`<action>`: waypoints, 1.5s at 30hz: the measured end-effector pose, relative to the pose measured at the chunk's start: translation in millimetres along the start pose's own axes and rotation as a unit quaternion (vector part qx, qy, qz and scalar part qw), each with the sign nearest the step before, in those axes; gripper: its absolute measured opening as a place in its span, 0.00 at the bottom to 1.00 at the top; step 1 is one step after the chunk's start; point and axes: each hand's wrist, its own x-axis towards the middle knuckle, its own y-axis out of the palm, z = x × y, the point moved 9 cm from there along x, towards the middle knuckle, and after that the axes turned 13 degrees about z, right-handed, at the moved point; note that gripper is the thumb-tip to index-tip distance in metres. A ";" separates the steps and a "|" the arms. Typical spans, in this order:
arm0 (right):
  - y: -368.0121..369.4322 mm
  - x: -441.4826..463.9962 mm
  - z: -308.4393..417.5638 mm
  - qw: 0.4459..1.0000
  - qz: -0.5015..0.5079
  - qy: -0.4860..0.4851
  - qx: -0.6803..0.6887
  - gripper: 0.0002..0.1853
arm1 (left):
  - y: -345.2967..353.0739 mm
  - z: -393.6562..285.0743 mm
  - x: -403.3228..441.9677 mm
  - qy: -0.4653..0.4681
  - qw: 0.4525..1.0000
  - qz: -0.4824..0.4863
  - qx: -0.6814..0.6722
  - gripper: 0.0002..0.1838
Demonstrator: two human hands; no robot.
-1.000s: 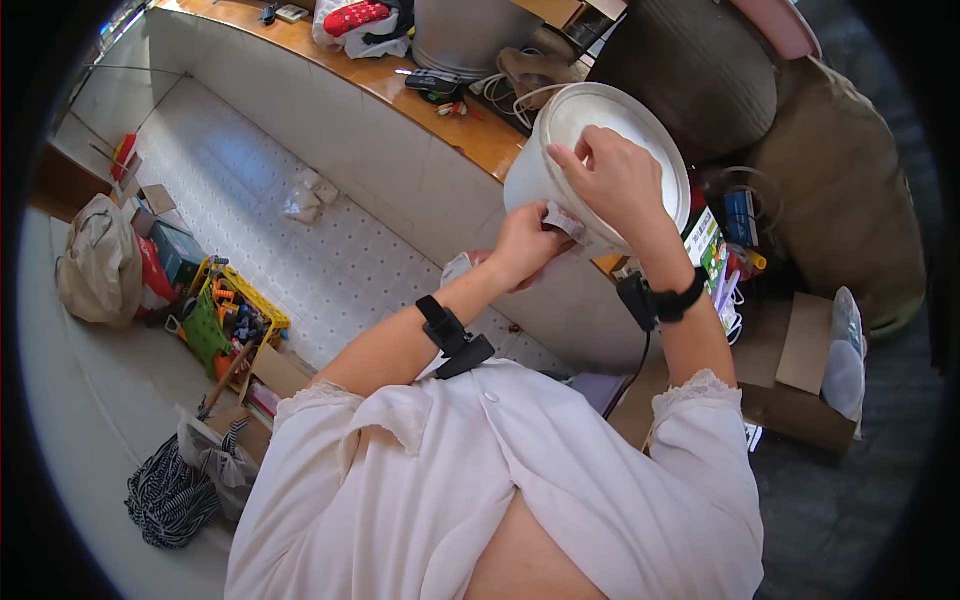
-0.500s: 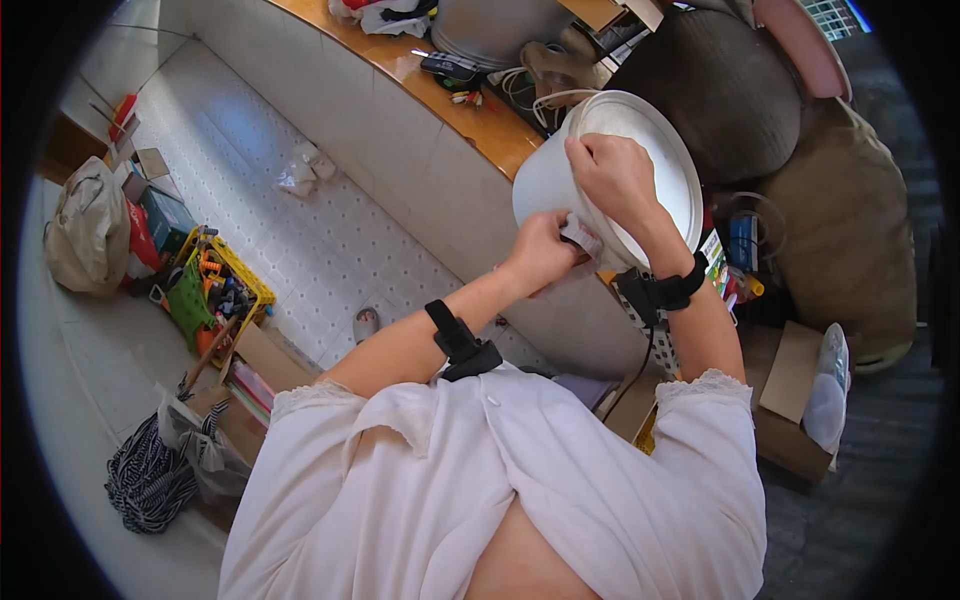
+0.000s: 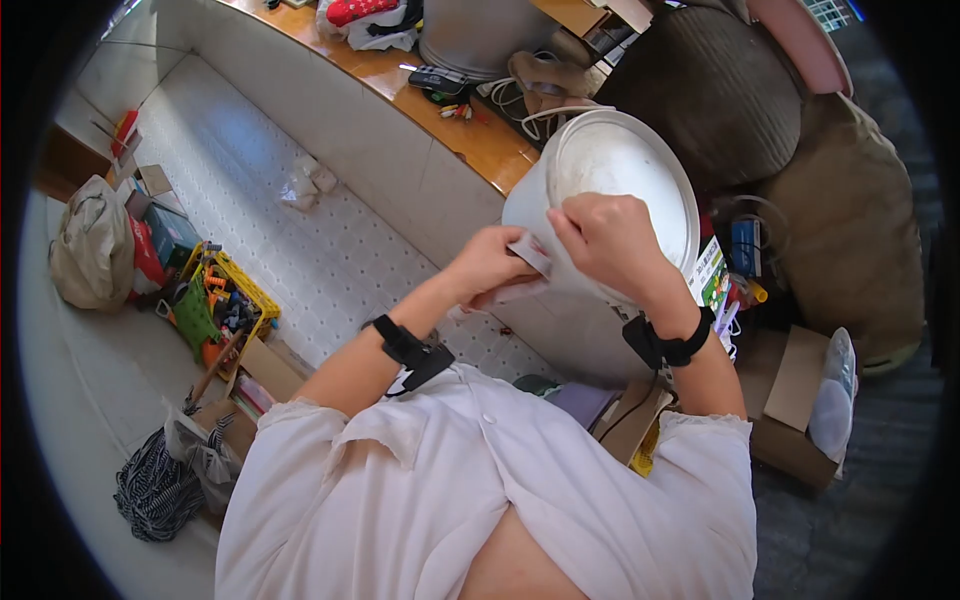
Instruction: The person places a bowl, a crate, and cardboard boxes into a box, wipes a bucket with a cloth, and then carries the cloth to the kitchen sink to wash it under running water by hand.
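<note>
**Lidded white bucket (image 3: 522, 205) faces its lid up and to the right, both hands close by**

The bucket is ahead of the person, by the near end of the wooden counter (image 3: 430, 112); what bears its weight is hidden. Its axis runs from the lid (image 3: 640, 165) at upper right down toward the lower left of the view, though I cannot tell whether it truly stands upright or tilts. The pale handle (image 3: 562, 111) lies along the far left side of the rim.

The bucket is smooth, plain white and round-walled. The lid has a raised rim around a flat middle with faint smudges.

The right hand (image 3: 612, 240) is in front of the lid's near edge, fingers curled closed; whether they pinch anything is hidden. Just beside the bucket wall, the left hand (image 3: 484, 262) grips a flat greyish-white piece (image 3: 532, 253) between thumb and fingers. That piece's long axis slants down to the right, its free end pointing toward the bucket.
</note>
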 end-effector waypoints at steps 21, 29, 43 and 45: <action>-3.6 10.9 -30.4 0.983 0.049 0.177 0.021 0.22 | -13.5 -56.1 34.7 0.082 0.984 0.101 0.121 0.12; -0.9 21.1 -42.8 0.971 0.024 0.236 -0.031 0.25 | -9.1 -46.7 55.4 0.076 0.985 0.056 0.144 0.11; 8.1 -12.2 -32.6 0.975 -0.049 0.210 -0.048 0.19 | 18.9 -26.9 51.3 0.128 0.986 0.039 0.095 0.11; 7.8 -15.2 -31.0 0.979 -0.045 0.194 -0.049 0.19 | 17.8 -29.9 48.1 0.114 0.985 0.050 0.119 0.11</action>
